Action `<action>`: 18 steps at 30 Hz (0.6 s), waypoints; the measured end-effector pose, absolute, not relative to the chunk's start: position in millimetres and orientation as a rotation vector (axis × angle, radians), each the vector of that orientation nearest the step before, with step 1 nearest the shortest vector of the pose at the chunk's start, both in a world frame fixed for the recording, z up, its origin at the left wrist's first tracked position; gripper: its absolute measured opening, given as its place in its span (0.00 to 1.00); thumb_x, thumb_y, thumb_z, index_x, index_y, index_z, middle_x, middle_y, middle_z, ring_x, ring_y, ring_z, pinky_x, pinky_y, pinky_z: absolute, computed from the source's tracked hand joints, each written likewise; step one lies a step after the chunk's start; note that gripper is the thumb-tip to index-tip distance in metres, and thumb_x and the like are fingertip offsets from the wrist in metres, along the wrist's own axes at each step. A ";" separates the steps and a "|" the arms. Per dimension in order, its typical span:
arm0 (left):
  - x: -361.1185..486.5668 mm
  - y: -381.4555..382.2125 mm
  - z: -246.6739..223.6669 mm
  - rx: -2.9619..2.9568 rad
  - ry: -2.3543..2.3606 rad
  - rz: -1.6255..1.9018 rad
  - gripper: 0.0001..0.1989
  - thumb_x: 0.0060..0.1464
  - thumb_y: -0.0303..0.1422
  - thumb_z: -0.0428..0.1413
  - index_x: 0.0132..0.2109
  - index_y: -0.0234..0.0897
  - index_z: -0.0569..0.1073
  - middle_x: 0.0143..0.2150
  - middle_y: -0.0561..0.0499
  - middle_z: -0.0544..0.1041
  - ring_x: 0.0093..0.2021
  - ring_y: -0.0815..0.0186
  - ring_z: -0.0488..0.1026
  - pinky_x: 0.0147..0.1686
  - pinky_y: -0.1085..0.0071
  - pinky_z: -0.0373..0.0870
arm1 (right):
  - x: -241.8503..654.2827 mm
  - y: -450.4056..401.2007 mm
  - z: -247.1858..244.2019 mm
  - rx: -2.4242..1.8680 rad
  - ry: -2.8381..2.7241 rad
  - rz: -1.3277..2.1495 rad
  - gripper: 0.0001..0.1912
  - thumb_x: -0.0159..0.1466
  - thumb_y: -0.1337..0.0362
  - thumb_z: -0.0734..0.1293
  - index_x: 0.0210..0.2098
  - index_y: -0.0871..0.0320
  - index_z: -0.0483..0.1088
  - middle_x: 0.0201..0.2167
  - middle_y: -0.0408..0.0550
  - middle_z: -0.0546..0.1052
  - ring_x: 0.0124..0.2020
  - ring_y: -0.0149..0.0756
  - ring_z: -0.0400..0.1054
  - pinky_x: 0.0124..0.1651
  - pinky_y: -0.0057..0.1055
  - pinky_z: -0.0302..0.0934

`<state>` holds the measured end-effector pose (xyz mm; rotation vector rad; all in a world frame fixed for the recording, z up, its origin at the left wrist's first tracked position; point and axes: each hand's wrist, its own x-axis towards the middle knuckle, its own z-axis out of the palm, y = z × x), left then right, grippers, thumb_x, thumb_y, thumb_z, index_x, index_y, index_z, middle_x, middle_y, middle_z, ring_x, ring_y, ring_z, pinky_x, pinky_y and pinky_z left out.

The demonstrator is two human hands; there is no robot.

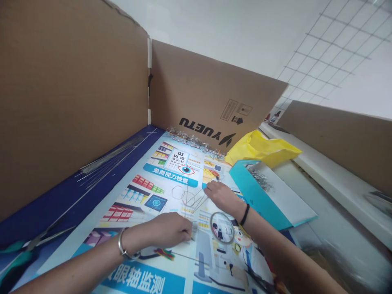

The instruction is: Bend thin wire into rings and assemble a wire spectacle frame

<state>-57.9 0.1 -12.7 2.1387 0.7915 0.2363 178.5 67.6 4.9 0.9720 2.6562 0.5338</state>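
A: Metal wire (pixel 194 199): location and grip?
B: Over the printed sheet (pixel 170 175), beside the right hand (pixel 225 199), whose grip is closed on it. Left hand (pixel 174 229): clenched; contents cannot be told.

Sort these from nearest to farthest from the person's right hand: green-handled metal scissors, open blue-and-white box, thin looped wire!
Right hand, head view:
1. Thin looped wire: at its left edge.
2. Open blue-and-white box: on its right.
3. Green-handled metal scissors: far left, lower corner.
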 end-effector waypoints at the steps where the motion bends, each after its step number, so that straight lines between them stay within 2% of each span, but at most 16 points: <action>1: -57.6 0.1 -13.5 2.141 0.786 0.239 0.09 0.52 0.31 0.50 0.29 0.40 0.73 0.29 0.51 0.76 0.29 0.65 0.68 0.26 0.72 0.52 | 174.5 69.0 6.9 0.943 2.659 0.534 0.06 0.66 0.72 0.58 0.40 0.62 0.66 0.37 0.53 0.70 0.39 0.40 0.62 0.37 0.34 0.54; 4: -57.4 0.3 -13.8 2.142 0.782 0.259 0.08 0.52 0.31 0.50 0.27 0.40 0.72 0.27 0.52 0.74 0.26 0.65 0.66 0.24 0.72 0.50 | 163.5 75.2 10.5 0.827 2.663 0.513 0.08 0.66 0.72 0.58 0.41 0.62 0.67 0.38 0.53 0.71 0.40 0.40 0.62 0.37 0.34 0.55; 10: -58.2 1.2 -10.0 2.148 0.777 0.225 0.08 0.52 0.31 0.50 0.26 0.39 0.69 0.28 0.52 0.73 0.28 0.65 0.66 0.25 0.72 0.51 | 161.3 85.9 6.5 0.669 2.628 0.476 0.08 0.63 0.75 0.61 0.30 0.63 0.70 0.31 0.53 0.72 0.36 0.40 0.63 0.34 0.33 0.54; 18: -64.3 9.0 -5.6 2.041 0.845 0.257 0.08 0.51 0.30 0.49 0.25 0.38 0.67 0.26 0.53 0.70 0.27 0.67 0.64 0.25 0.74 0.52 | 165.7 94.1 -3.1 0.522 2.627 0.411 0.10 0.62 0.76 0.59 0.29 0.64 0.70 0.30 0.54 0.73 0.36 0.39 0.63 0.33 0.33 0.53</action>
